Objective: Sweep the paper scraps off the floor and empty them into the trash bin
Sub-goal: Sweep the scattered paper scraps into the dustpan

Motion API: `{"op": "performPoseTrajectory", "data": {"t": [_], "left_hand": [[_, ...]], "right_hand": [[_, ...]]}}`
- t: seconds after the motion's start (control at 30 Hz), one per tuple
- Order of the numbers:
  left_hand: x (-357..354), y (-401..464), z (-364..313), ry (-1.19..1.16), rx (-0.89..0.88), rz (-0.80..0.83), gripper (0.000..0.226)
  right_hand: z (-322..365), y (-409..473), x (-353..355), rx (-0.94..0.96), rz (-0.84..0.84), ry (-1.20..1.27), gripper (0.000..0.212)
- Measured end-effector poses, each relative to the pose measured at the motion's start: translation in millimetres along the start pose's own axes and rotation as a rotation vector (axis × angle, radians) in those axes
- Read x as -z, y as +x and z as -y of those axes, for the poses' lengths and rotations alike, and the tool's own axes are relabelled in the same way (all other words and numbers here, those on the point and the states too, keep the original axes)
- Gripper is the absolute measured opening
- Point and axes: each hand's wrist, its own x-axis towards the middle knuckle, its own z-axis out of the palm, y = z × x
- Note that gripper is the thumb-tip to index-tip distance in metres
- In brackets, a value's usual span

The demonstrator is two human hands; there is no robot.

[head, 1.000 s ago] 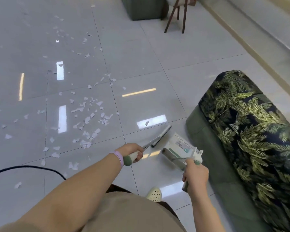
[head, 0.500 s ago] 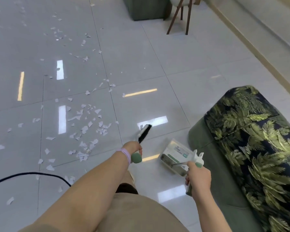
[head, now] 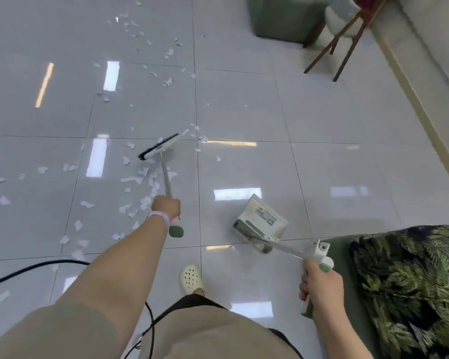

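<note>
The left hand (head: 166, 207) is curled tight around the green-tipped handle of the broom (head: 165, 164); the shaft runs forward from the hand and the dark-bristled head sits well ahead of the knuckles, low over the tiled floor (head: 309, 120), though whether the bristles touch it I cannot tell; a pale band circles the wrist just behind the hand. The paper scraps (head: 140, 182) lie thickest just to the left of this hand and beside the broom shaft, with more strewn farther ahead and out to the left; a few sit just beyond the broom head. The right hand (head: 322, 288) is closed around the grip of the dustpan (head: 261, 221); its long handle slants forward and left from the fist, and the white-and-green pan sits on the floor ahead of that hand, between the two hands and apart from the scraps. A cushion with a leaf print (head: 410, 288) lies just right of the right hand; a black cable (head: 34, 268) trails under the left forearm; a cream perforated shoe (head: 191, 278) shows between the arms.
</note>
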Motion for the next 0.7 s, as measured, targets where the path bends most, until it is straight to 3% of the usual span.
{"op": "performPoseTrajectory", "data": {"t": [0.37,0.7], "left_hand": [[112.8,22.1,82.7,-0.476,0.148,-0.124,0.017],[97.3,-41.6,176.8,-0.772,0.508,-0.477,0.014]], "right_hand": [[99.5,0.7,-150.3,0.310,0.347,-0.332,0.011],[130.1,22.1,-265.4,0.466,0.635,-0.632,0.017]]}}
